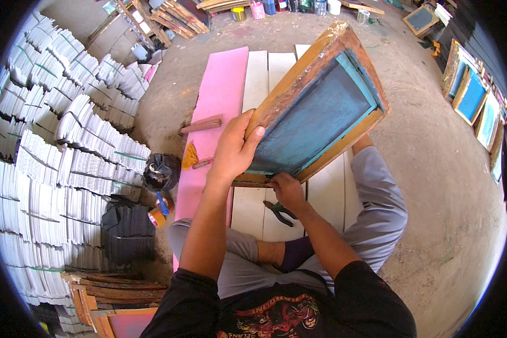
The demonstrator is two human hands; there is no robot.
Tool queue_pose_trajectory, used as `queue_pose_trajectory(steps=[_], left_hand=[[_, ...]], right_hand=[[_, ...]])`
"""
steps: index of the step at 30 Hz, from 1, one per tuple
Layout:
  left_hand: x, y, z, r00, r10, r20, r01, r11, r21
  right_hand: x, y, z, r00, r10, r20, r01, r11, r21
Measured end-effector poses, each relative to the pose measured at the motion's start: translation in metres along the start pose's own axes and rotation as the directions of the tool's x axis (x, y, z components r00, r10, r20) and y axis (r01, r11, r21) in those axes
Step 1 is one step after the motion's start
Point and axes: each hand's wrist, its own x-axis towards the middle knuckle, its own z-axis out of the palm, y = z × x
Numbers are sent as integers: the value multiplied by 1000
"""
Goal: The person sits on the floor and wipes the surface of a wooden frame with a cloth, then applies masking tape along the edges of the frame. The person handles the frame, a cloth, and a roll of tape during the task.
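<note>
A wooden screen-printing frame (315,115) with dark blue mesh and a lighter blue border is held up at a tilt before me. My left hand (234,145) grips its left side rail, thumb on the mesh side. Down at the lower rail, my right hand (288,190) has its fingers pinched together against the inner edge of the mesh; what lies between them is too small to make out. Just below that hand, a pair of dark-handled pliers (279,213) rests on the white planks (256,73).
A pink board (222,79) on the left carries a wooden bar (201,126), a yellow piece (190,156) and a small red-handled tool (203,163). Bundled white paper stacks (56,169) fill the left side. More blue frames (470,98) lean at the right. A black bag (161,172) stands beside the board.
</note>
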Motion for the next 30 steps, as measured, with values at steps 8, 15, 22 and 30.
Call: queue_pose_trajectory(steps=[8,15,22,30], left_hand=[[-7,-17,-7,997,-22,-74,16,996,-83],[-2,-11,-5,999,-8,-50,3,995,-102],[-5,-16,-6,998,-25,-60,19,994,-108],[-7,-15,-10,998,-28,-64,23,997,-77]], right_hand=[[-16,33,-12,933,299,-203,-281,953,111],[-4,7,-4,967,213,-136,-192,969,155],[-10,-10,-1,997,80,-14,-81,997,-18],[-1,-6,7,983,171,-63,-168,984,54]])
